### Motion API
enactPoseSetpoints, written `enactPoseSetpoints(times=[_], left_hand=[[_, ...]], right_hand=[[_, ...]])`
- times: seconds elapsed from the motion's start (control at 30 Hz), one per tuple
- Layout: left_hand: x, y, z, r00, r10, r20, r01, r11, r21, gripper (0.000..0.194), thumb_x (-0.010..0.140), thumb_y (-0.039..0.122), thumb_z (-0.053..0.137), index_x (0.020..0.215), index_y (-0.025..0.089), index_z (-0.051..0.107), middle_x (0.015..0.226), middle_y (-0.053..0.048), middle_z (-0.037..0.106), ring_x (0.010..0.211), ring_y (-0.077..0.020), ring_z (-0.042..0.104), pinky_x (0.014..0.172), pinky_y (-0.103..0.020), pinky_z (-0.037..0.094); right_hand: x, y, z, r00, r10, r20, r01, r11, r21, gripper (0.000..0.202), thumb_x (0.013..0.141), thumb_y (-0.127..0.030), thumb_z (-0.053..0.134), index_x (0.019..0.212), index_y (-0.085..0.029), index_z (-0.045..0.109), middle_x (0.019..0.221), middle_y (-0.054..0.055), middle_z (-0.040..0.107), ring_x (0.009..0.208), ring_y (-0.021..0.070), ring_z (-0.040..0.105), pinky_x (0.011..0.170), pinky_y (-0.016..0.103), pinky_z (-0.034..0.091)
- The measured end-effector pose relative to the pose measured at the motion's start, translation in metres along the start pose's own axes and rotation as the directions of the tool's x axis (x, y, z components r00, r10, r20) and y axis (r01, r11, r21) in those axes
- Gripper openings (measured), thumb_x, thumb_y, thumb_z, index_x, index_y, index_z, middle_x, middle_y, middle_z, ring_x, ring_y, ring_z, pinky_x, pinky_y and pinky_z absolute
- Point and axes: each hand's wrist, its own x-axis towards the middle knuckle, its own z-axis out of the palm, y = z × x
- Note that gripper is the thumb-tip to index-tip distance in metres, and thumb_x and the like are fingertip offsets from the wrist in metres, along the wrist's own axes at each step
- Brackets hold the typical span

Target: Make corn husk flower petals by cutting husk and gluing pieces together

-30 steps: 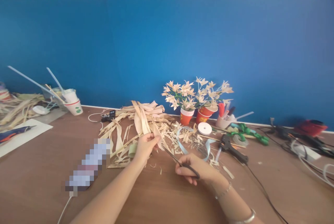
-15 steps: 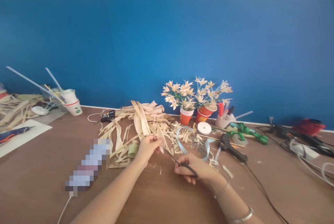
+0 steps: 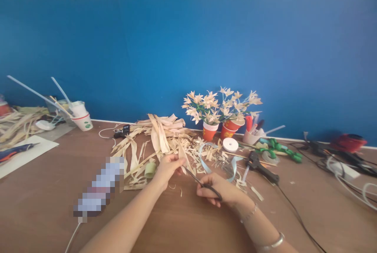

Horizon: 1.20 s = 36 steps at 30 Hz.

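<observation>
Thin, pointed, pale beige husk piece (image 3: 182, 153): pinched in fingers of left hand (image 3: 167, 170), nearer and left of red-and-white paper cup (image 3: 210, 132). Right hand (image 3: 219, 189), nearer than cup, fingers curled round slim, dark-handled scissors (image 3: 198, 181). Husk piece's base hidden behind left fingers; edges blend into pale shredded scraps (image 3: 193, 153) beside cup. Blade tips, by left fingertips, too small to read.

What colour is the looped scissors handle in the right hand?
Near-black; the looped scissors handle in the right hand shows best in the head view.
</observation>
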Motion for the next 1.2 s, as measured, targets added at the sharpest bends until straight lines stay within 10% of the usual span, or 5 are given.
enactPoseSetpoints(times=[0.27, 0.5, 0.73, 1.0, 1.2], left_hand=[[0.003, -0.004, 0.000, 0.998, 0.044, -0.042, -0.042, 0.999, 0.029, 0.020, 0.062, 0.032, 0.071, 0.064, 0.013, 0.063, 0.060, -0.003, 0.065, 0.051, -0.0125, 0.059, 0.045, -0.019, 0.043], [0.008, 0.000, -0.008, 0.945, 0.144, -0.294, -0.156, 0.987, -0.020, 0.021, 0.064, 0.035, 0.068, 0.066, 0.016, 0.057, 0.061, 0.001, 0.064, 0.056, -0.0131, 0.060, 0.050, -0.021, 0.046], [0.008, 0.001, -0.009, 0.929, 0.230, -0.289, -0.240, 0.971, -0.001, 0.023, 0.066, 0.037, 0.065, 0.070, 0.016, 0.056, 0.063, 0.001, 0.061, 0.059, -0.0141, 0.059, 0.047, -0.021, 0.043], [0.005, -0.002, -0.006, 0.959, 0.198, -0.203, -0.183, 0.979, 0.091, 0.022, 0.070, 0.036, 0.063, 0.065, 0.016, 0.053, 0.056, 0.003, 0.059, 0.048, -0.0095, 0.051, 0.044, -0.018, 0.038], [0.002, 0.000, -0.003, 0.968, 0.186, -0.170, -0.171, 0.980, 0.097, 0.023, 0.070, 0.038, 0.062, 0.069, 0.016, 0.054, 0.056, 0.002, 0.059, 0.046, -0.0091, 0.050, 0.042, -0.017, 0.035]], right_hand=[[-0.001, 0.000, 0.000, 1.000, 0.021, -0.020, -0.022, 1.000, -0.019, 0.024, 0.071, -0.038, 0.066, 0.071, -0.014, 0.060, 0.040, -0.008, 0.049, 0.031, 0.0036, 0.040, 0.031, 0.011, 0.031], [-0.013, -0.004, -0.014, 0.991, -0.098, -0.087, 0.103, 0.993, 0.060, 0.030, 0.071, -0.043, 0.065, 0.079, -0.014, 0.060, 0.043, -0.006, 0.052, 0.034, 0.0053, 0.043, 0.036, 0.015, 0.036], [0.008, 0.001, -0.009, 0.813, -0.184, -0.552, 0.293, 0.949, 0.114, 0.038, 0.066, -0.050, 0.068, 0.082, -0.017, 0.056, 0.050, -0.003, 0.056, 0.041, 0.0098, 0.049, 0.042, 0.021, 0.037], [0.019, 0.009, -0.002, 0.667, -0.364, -0.650, 0.451, 0.892, -0.037, 0.045, 0.062, -0.038, 0.075, 0.097, -0.019, 0.055, 0.081, 0.002, 0.061, 0.074, 0.0166, 0.058, 0.066, 0.028, 0.047], [0.023, 0.017, 0.001, 0.654, -0.402, -0.641, 0.426, 0.896, -0.127, 0.044, 0.068, -0.038, 0.068, 0.104, -0.020, 0.050, 0.086, 0.004, 0.062, 0.077, 0.0178, 0.058, 0.067, 0.029, 0.046]])
